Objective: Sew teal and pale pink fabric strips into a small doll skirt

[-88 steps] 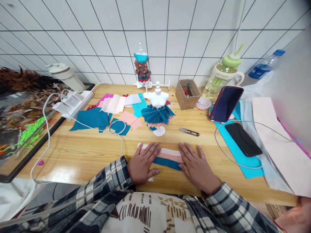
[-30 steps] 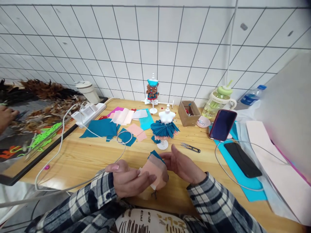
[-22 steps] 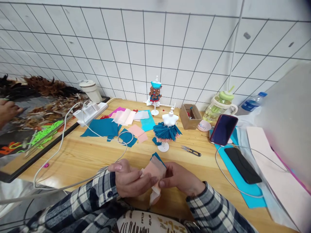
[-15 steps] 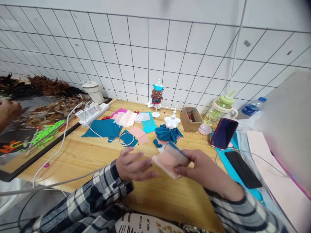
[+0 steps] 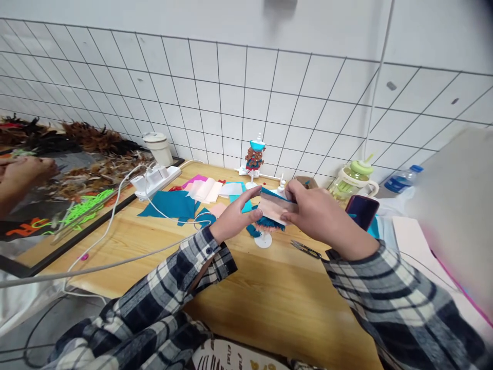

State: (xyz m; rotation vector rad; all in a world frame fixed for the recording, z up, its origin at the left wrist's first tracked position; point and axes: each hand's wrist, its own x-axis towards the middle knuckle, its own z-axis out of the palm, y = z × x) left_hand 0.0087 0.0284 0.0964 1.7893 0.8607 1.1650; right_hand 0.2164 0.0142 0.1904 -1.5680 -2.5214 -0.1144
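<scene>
A folded pink and teal sheet (image 5: 275, 204), paper or cloth, is held up in front of my chest. My right hand (image 5: 321, 213) pinches its right end between thumb and fingers. At the left edge, my left hand (image 5: 236, 216) closes thumb and fingers on it. Just behind the sheet stands a small white mannequin in a ruffled teal and pink skirt (image 5: 269, 224), mostly hidden; its round base (image 5: 263, 240) shows below. Thread snips (image 5: 306, 249) lie on the table below my right hand.
Teal sheets (image 5: 169, 204) and pink sheets (image 5: 206, 190) lie at the back left. Behind stands a second dressed mannequin (image 5: 254, 156). A power strip (image 5: 156, 182) trails cables. A green-lidded jug (image 5: 352, 180) and phone (image 5: 362, 211) stand right. Another person's hand (image 5: 29, 174) is far left.
Both hands have risen and moved away from me with the sheet, now in front of the skirted mannequin. My left hand, open before, has taken the sheet's left edge. The snips have come into view.
</scene>
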